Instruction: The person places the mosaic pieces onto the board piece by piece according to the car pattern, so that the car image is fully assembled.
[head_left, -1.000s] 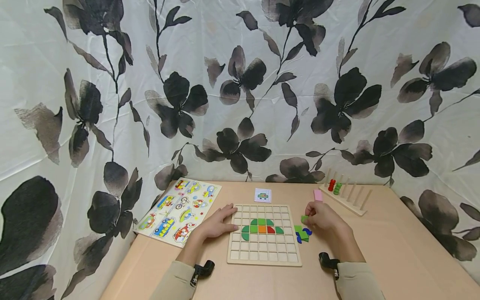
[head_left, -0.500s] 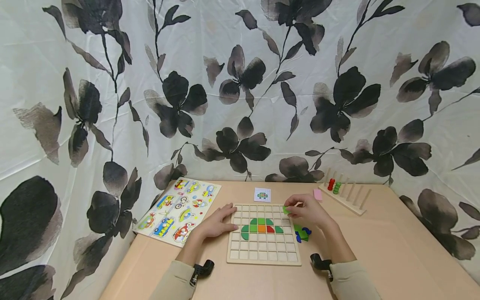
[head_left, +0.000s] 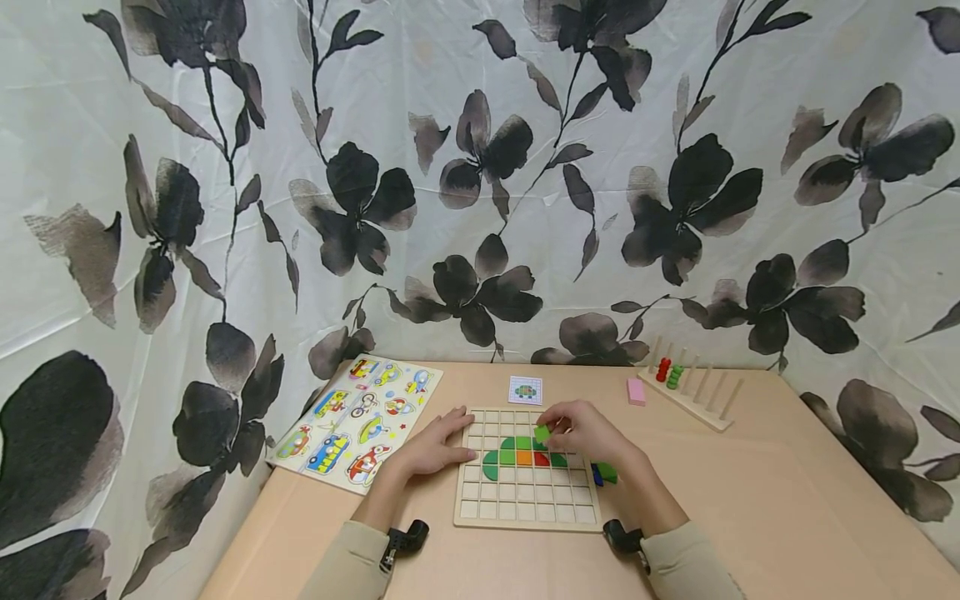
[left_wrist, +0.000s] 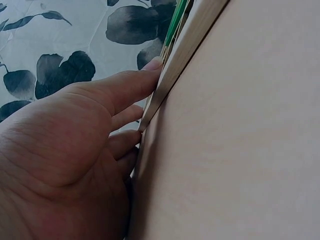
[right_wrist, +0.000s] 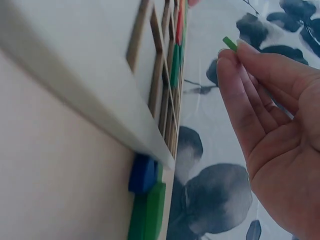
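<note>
A wooden grid board [head_left: 527,527] lies on the table, with green, orange and red tiles set in its middle cells. Several of the green ones have a rounded side. My left hand [head_left: 433,446] rests at the board's left edge, thumb on the rim and fingers against the side in the left wrist view. Between thumb and fingertips, my right hand [head_left: 588,432] pinches a light green square tile [head_left: 542,433], held over the board just above the red tile [head_left: 541,459]. Seen edge-on in the right wrist view, the green tile [right_wrist: 230,43] stands apart from the board.
Loose green and blue tiles [head_left: 606,472] lie by the board's right edge, partly behind my right forearm. Beyond the board is a small pattern card [head_left: 526,390]. A vehicle picture board [head_left: 360,421] lies left; a pink block [head_left: 636,392] and a peg rack [head_left: 693,402] stand right.
My right hand has carried the light green tile from the loose tiles leftward, across the board's right edge, to above its middle. The left hand has stayed at the board's edge.
</note>
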